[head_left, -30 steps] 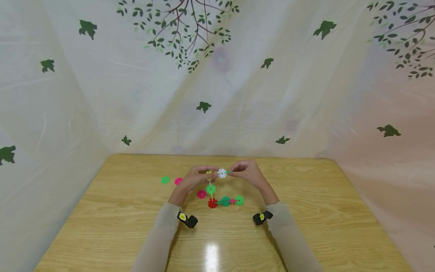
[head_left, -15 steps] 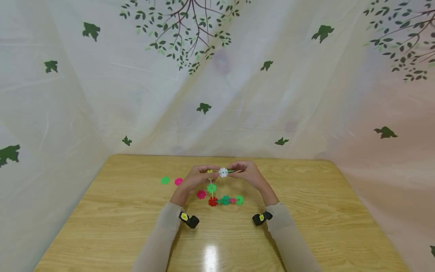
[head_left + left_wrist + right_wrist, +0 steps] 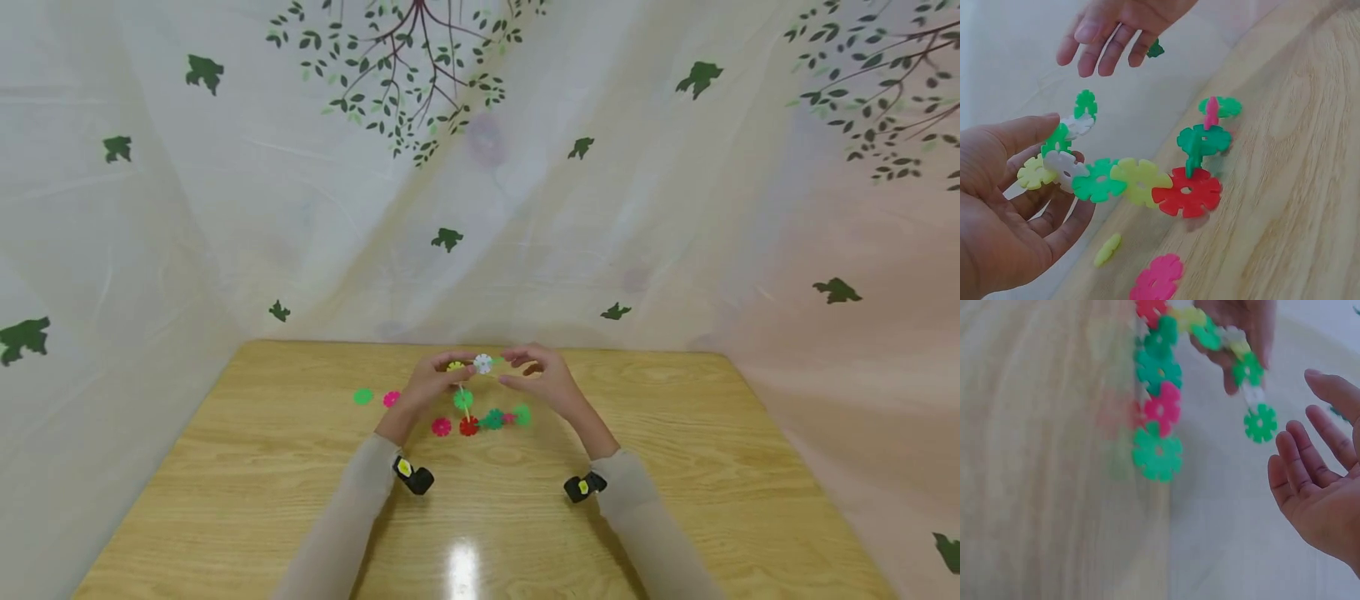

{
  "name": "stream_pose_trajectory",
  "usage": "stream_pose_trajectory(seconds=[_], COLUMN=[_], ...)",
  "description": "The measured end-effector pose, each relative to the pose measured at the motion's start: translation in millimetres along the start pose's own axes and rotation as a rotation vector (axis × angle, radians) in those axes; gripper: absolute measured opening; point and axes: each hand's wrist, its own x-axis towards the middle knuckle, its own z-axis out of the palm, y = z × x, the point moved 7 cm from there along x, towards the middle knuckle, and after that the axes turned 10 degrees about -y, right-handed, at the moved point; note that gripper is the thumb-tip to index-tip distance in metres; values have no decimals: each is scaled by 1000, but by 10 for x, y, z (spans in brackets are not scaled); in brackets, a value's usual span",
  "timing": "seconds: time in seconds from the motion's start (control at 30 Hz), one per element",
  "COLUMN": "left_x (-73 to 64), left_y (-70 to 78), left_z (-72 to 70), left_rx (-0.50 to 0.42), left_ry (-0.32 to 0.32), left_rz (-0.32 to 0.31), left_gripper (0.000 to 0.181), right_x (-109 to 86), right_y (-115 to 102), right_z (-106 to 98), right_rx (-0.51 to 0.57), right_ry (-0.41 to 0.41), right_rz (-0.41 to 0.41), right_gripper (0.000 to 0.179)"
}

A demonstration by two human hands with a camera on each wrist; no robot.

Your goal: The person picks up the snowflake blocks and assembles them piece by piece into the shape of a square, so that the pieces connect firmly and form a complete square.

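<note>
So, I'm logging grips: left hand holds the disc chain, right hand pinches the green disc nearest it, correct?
No: the left wrist view shows the right hand apart from that green disc, holding nothing; the left hand does hold the chain.

Discs [image 3: 1200,199] look smooth plastic, the table [image 3: 498,508] glossy wood, the sleeves [image 3: 341,512] matt cloth.

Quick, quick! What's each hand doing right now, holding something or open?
Left hand: holding a chain of linked, multicoloured, flower-shaped plastic discs.
Right hand: open, holding nothing, its fingers apart from the chain.
</note>
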Motion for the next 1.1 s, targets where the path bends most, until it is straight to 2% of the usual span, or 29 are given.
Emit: stream_pose_trajectory(seconds=[0.17, 0.33, 0.47, 0.67, 0.83, 1.0, 1.1], left_x=[43, 70, 83, 103, 138, 157, 159], left_y=[28, 58, 77, 78, 70, 69, 58], left_z=[-90, -138, -171, -217, -235, -237, -241], left_rx=[56, 93, 89, 55, 76, 97, 95], left_ry=[-1, -21, -19, 7, 8, 0, -4], left_rz=[31, 46, 44, 27, 20, 21, 27], left_gripper=[34, 35, 35, 35, 37, 37, 36], right_x=[7, 18, 21, 51, 100, 122, 124], right_y=[-46, -94, -145, -251, -225, -174, -161], right_z=[313, 630, 843, 1025, 1114, 1203, 1245], right_rx=[-72, -160, -206, -322, -414, -438, -439], right_ry=[-118, -244, -343, -407, -442, -503, -537], right_rz=[-8, -75, -131, -175, -115, -36, -39], right_gripper=[32, 27, 27, 27, 30, 36, 36])
